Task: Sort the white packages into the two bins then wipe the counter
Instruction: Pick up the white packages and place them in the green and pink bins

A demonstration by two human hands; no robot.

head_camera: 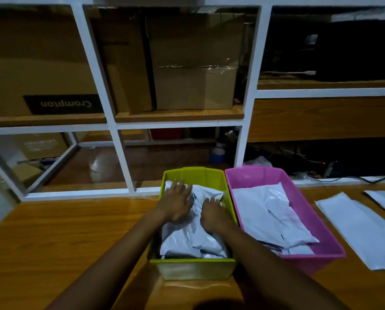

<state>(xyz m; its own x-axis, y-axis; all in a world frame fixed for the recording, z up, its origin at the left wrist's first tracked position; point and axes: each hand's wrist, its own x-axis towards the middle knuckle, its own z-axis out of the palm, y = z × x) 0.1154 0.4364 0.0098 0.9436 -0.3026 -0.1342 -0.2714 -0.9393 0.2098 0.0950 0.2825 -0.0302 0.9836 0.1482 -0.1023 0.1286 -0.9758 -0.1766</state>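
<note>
Partway through sorting. Pressing down flat on the packages [193, 238] heaped in the green bin [193, 268]: left hand [176, 203] with fingers spread, right hand [214, 214] with fingers nearly straight, gripping nothing. More lying in the pink bin [254, 177]. Left to sort: loose packages [361, 229] on the counter [75, 231], right of the pink bin. Wiping apparently not yet begun; no cloth in view.

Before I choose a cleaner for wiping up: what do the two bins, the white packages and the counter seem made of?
Green bin and pink bin: likely moulded plastic, smooth and evenly coloured, with rolled rims. White packages: probably thin plastic mailer film, creased, with a soft sheen. Counter: wood or wood-look laminate; grain shows under a glossy finish.
</note>
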